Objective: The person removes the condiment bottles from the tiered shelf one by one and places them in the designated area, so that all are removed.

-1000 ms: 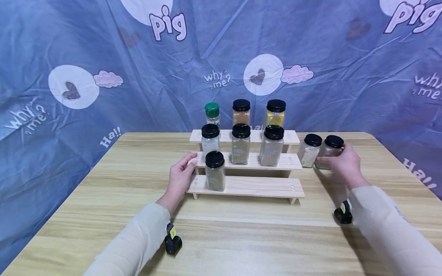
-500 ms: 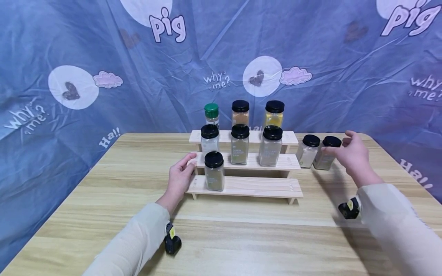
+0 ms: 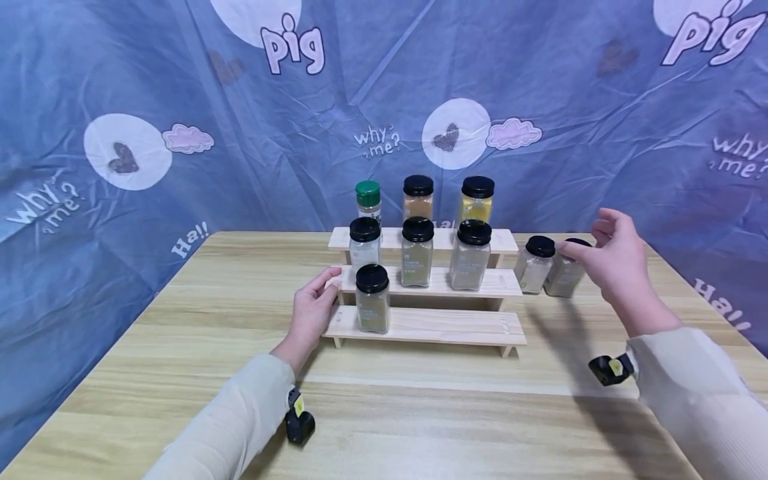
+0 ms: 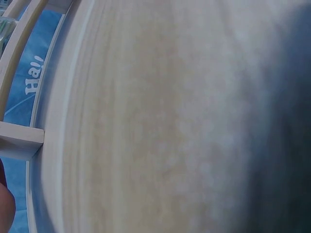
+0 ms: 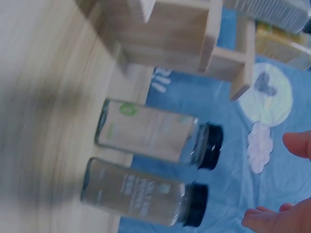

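Note:
A three-tier wooden spice rack (image 3: 444, 325) stands mid-table. My left hand (image 3: 311, 310) grips the left end of its middle shelf, thumb and fingers at the edge. Two black-capped spice jars stand upright on the table to the rack's right: one pale jar (image 3: 533, 272) and one grey-brown jar (image 3: 563, 276). Above and right of the grey-brown jar hovers my right hand (image 3: 621, 270), fingers loosely spread and holding nothing; it partly covers that jar's lid. The right wrist view shows both jars (image 5: 146, 131) apart from the fingertips (image 5: 262, 221).
On the lowest shelf, at the left, is one spice jar (image 3: 373, 305). The middle shelf bears three jars, including a greenish one (image 3: 417, 261). Up top are a green-capped bottle (image 3: 369, 195), an orange-brown jar (image 3: 418, 201) and a yellow jar (image 3: 477, 205). A blue printed cloth (image 3: 270, 153) hangs behind.
My right hand has let go of the grey-brown jar, which stays on the table, and has risen up and to the right. The left hand keeps its place on the rack.

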{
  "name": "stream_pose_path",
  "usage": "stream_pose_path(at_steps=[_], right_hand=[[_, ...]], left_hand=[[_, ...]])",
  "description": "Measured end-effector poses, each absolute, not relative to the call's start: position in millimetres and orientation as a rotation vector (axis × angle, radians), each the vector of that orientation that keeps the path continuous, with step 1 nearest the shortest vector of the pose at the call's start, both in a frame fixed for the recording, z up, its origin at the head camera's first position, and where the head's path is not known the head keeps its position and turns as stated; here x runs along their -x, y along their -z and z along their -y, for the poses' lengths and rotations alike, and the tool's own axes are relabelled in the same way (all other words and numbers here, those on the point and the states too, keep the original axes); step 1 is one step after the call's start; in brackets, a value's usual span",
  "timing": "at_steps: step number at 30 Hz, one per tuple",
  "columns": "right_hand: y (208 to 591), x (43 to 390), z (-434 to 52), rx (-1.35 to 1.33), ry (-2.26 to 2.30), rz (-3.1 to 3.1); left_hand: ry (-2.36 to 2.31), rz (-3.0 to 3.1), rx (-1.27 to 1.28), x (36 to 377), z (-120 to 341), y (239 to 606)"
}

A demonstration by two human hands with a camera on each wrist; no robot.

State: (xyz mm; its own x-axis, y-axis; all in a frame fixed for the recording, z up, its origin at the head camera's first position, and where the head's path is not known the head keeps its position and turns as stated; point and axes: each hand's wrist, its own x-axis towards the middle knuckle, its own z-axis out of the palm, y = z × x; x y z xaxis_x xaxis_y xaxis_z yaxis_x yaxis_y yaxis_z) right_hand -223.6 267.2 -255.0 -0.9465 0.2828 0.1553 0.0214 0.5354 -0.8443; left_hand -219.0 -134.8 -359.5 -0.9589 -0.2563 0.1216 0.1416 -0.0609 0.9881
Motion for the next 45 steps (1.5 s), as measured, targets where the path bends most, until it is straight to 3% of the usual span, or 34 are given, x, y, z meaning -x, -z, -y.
stream_pose_path(at_steps=[21,45], right_hand=[[233,192,-221,-0.050,-1.426,2.515],[246,168,-167,-0.309,-1.525,2.392]], left_hand=[[2.113,1.952,-0.114,219,135,360],[2.091,1.958,-0.103,217,134,360]])
